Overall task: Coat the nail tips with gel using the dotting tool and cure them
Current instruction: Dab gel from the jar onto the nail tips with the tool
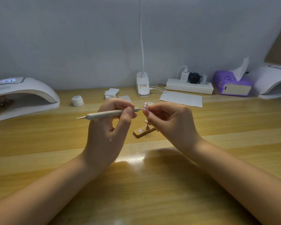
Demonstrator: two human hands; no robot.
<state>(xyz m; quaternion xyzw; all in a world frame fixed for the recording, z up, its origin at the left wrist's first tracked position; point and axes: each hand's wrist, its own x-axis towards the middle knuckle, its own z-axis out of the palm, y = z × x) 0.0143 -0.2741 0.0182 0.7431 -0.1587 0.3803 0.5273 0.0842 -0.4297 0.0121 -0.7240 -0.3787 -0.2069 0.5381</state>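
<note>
Wooden table (152, 192), closed gel jar (77, 101), tissue pack (230, 85) with tissue protruding.

Bare forearms (sleeveless, seemingly), unadorned hands.

The wooden table (39, 143) bears curing lamps (23, 95), jars (77, 101), tissues (232, 85).

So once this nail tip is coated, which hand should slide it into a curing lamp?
Probably the right hand: it already pinches the nail tip, and a curing lamp sits on its side. The left hand is busy gripping the dotting tool.
</note>
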